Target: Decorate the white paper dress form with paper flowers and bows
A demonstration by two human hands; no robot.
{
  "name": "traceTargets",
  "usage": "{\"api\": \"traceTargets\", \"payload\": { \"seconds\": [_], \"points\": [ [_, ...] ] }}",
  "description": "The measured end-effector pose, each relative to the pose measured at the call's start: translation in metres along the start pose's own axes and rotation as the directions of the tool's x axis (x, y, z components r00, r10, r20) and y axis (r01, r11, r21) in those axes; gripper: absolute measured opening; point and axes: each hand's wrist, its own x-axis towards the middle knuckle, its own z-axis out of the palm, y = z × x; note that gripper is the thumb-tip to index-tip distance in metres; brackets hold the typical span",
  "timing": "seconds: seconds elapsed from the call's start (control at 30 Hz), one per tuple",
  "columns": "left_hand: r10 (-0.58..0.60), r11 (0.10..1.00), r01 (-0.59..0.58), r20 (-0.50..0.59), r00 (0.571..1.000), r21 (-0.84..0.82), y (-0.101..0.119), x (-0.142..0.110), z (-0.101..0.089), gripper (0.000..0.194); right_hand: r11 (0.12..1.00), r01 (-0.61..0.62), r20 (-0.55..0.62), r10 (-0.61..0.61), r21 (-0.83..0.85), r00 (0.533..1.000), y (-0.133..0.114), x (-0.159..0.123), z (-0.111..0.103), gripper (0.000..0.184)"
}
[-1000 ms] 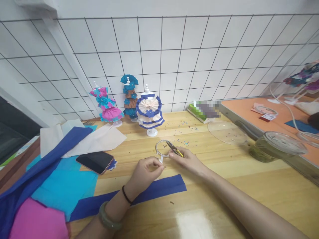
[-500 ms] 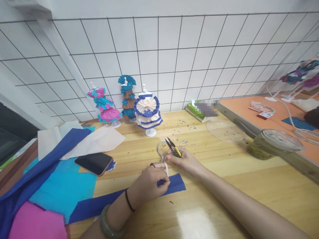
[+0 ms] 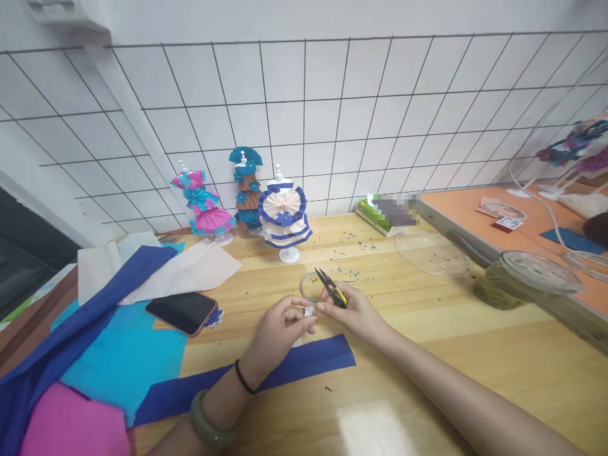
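two hands (image 3: 287, 326) nearly touching, left pinching white tape (image 3: 308, 311), right closed round small scissors (image 3: 333, 290)

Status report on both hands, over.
Right hand: holding snips. Left hand: pinching small white strip. Blue strip lying beneath left forearm.

- I have three dress forms (image 3: 285, 209) at the back of the desk (image 3: 427, 380), before the wall (image 3: 327, 69).
- Left: piled sheets (image 3: 123, 348), a phone (image 3: 183, 312) at their right edge.
- Nearer me: a strip (image 3: 318, 361), passing beneath the left arm (image 3: 251, 373).
- Right of the forms: a packet (image 3: 375, 215), then a disc (image 3: 418, 253) before it, and a jar (image 3: 498, 285) further right.
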Motion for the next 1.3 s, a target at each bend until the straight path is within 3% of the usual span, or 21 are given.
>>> {"api": "traceTargets", "payload": {
  "seconds": [0.27, 0.43, 0.57, 0.8, 0.93, 1.1, 1.2, 1.3],
  "points": [
    [0.069, 0.981, -0.067, -0.007, 0.998, 0.18, 0.0, -0.001, -0.002, 0.027, 0.999, -0.001, 0.028, 0.0, 0.034, 1.0, -0.006, -0.001, 0.002, 0.028],
    [0.067, 0.984, -0.061, -0.027, 0.997, 0.165, 0.0, -0.001, -0.002, 0.025, 0.993, 0.024, -0.035, -0.021, 0.115, 0.999, -0.007, -0.001, 0.0, 0.024],
    [0.051, 0.987, -0.049, -0.009, 0.999, 0.155, 0.002, -0.001, -0.001, 0.023, 0.984, 0.082, -0.018, -0.08, 0.156, 0.997, -0.003, -0.005, 0.009, 0.028],
    [0.07, 0.997, -0.074, 0.112, 0.991, 0.029, 0.006, -0.001, -0.002, 0.029, 0.984, 0.171, -0.18, -0.177, -0.05, 0.968, -0.004, -0.013, 0.014, 0.019],
    [0.002, 0.998, 0.005, 0.101, 0.995, -0.068, 0.009, -0.001, -0.002, 0.027, 0.947, 0.216, -0.284, -0.28, -0.237, 0.917, -0.005, -0.011, 0.005, 0.016],
    [-0.015, 0.992, 0.012, -0.02, 1.0, -0.128, 0.012, 0.002, -0.008, 0.04, 0.951, 0.144, -0.406, -0.25, -0.274, 0.879, 0.011, 0.007, -0.023, 0.019],
    [0.006, 0.993, -0.01, -0.034, 0.999, -0.116, 0.01, 0.003, -0.012, 0.039, 0.95, 0.023, -0.423, -0.161, -0.312, 0.892, 0.027, 0.017, -0.042, 0.022],
    [0.006, 0.993, -0.01, -0.031, 0.999, -0.114, 0.007, 0.003, -0.014, 0.042, 0.945, -0.014, -0.335, -0.102, -0.326, 0.937, 0.034, 0.022, -0.047, 0.033]
  ]
}}
